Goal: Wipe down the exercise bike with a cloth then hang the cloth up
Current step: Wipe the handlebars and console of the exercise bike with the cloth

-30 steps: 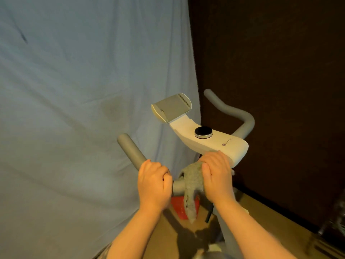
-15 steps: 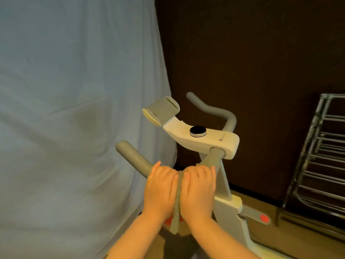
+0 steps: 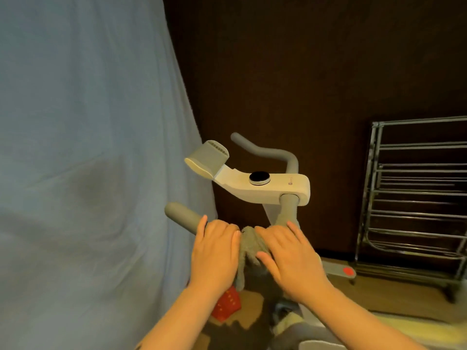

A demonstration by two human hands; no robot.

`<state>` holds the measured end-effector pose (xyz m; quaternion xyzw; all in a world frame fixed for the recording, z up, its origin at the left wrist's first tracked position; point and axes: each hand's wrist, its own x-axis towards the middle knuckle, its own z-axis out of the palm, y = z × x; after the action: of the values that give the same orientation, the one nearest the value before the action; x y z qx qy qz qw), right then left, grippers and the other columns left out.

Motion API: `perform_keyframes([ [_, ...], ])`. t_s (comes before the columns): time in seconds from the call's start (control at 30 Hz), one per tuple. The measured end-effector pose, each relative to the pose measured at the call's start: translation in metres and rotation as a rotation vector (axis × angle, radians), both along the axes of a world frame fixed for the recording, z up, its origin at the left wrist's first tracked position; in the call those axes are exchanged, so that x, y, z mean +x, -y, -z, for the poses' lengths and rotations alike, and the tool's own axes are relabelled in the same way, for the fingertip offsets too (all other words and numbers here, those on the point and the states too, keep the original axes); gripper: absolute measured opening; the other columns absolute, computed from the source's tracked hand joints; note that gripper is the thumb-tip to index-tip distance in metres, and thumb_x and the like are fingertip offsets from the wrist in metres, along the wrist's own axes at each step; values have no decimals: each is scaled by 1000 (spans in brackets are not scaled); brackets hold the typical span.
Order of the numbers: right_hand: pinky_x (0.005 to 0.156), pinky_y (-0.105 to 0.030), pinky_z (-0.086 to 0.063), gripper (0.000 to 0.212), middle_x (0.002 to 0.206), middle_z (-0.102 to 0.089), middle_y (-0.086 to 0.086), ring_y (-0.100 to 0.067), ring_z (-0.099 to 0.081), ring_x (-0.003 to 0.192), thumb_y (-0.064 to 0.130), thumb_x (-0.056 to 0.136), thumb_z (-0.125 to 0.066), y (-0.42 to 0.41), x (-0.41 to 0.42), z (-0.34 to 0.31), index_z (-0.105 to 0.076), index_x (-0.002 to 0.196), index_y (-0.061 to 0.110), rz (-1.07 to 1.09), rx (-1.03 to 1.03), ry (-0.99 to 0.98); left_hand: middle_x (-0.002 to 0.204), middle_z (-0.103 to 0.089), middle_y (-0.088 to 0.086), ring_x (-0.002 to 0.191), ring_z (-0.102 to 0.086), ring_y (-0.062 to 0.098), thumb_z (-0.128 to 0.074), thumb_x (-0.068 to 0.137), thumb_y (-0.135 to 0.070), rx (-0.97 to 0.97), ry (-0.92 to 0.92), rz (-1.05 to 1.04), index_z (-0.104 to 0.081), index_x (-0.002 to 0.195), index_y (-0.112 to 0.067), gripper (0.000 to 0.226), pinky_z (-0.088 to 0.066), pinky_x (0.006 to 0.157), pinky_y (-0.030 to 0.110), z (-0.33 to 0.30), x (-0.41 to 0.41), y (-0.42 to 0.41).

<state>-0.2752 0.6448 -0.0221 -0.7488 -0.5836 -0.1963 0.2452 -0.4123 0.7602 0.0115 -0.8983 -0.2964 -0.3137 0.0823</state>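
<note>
Near us, both hands sit on the left handlebar (image 3: 182, 214): left hand (image 3: 214, 251) draped over the grey grip, fingers loosely curled; right hand (image 3: 288, 251) now flatter, fingers spread, pressing the grey cloth (image 3: 249, 242), which a second ago it clutched beside the console. We judge wiping has moved from the stem onto the bar. Beyond, the white console (image 3: 265, 185) and right handlebar (image 3: 267, 150) await. Far right, a metal drying rack (image 3: 414, 198), a likely hanging spot; the bike frame lies between.
</note>
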Motion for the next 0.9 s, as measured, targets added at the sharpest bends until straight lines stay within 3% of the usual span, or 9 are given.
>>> perform_keyframes([
  [0.1, 117, -45, -16, 44, 118, -57, 7, -16, -45, 128, 50, 97, -27, -8, -27, -5, -56, 119, 25, 131, 105, -286, 84, -60, -7, 90, -59, 16, -26, 96, -28, 11, -40, -57, -66, 88, -24, 41, -17, 113, 39, -2, 3, 5],
  [0.17, 119, -48, -12, 45, 106, -60, 8, -15, -47, 121, 45, 96, -23, -35, -67, -16, -62, 104, 24, 285, 245, -506, 82, -60, -8, 89, -58, 16, -47, 91, -29, 21, -56, -59, -65, 86, -24, 19, -17, 112, 39, 0, 5, 6],
  [0.23, 119, -46, -13, 48, 97, -62, 12, -10, -51, 108, 45, 98, -20, -42, -73, -23, -64, 99, 27, 282, 260, -465, 84, -61, -9, 93, -57, 15, -56, 87, -32, 11, -79, -52, -65, 89, -25, 11, -16, 113, 39, 0, 3, 6],
  [0.37, 97, -39, -41, 35, 87, -61, 13, -7, -52, 88, 37, 101, -29, -9, -6, -18, -62, 90, 28, -20, 75, -127, 94, -62, -7, 100, -56, 15, -25, 95, -29, -26, -61, -64, -67, 99, -23, 42, -17, 117, 39, -4, 1, 10],
  [0.53, 101, -46, -41, 36, 71, -52, 17, -1, -46, 81, 36, 98, -39, -42, -40, -18, -60, 70, 27, 251, 469, -586, 85, -62, -7, 93, -57, 14, -22, 98, -28, -69, 43, -130, -65, 87, -24, 45, -16, 116, 38, -1, 10, 11],
  [0.6, 108, -43, -35, 44, 67, -55, 16, -4, -50, 79, 40, 98, -38, -43, -37, -17, -64, 67, 25, 236, 461, -481, 84, -60, -8, 93, -56, 13, -21, 98, -29, -104, 56, -177, -63, 84, -25, 44, -16, 117, 39, -1, 17, 15],
  [0.7, 107, -38, -37, 47, 65, -60, 9, -7, -55, 70, 35, 100, -36, -28, 22, -10, -66, 67, 19, -74, 270, -171, 84, -60, -9, 94, -55, 13, -25, 98, -30, -124, 77, -216, -63, 82, -25, 42, -19, 118, 43, -1, 23, 18],
  [0.8, 106, -39, -35, 39, 67, -58, 9, -6, -55, 74, 27, 97, -39, -34, 56, -11, -61, 66, 17, -224, 242, -358, 80, -61, -11, 93, -53, 12, -30, 96, -33, -145, 99, -257, -65, 75, -26, 42, -18, 117, 45, -1, 31, 19],
  [0.9, 113, -32, -26, 34, 67, -55, 15, -3, -55, 78, 27, 92, -43, -43, 39, -4, -60, 63, 21, -152, 360, -489, 67, -57, -15, 83, -51, 10, -30, 93, -38, -165, 129, -285, -64, 65, -28, 46, -19, 116, 44, 1, 46, 27],
])
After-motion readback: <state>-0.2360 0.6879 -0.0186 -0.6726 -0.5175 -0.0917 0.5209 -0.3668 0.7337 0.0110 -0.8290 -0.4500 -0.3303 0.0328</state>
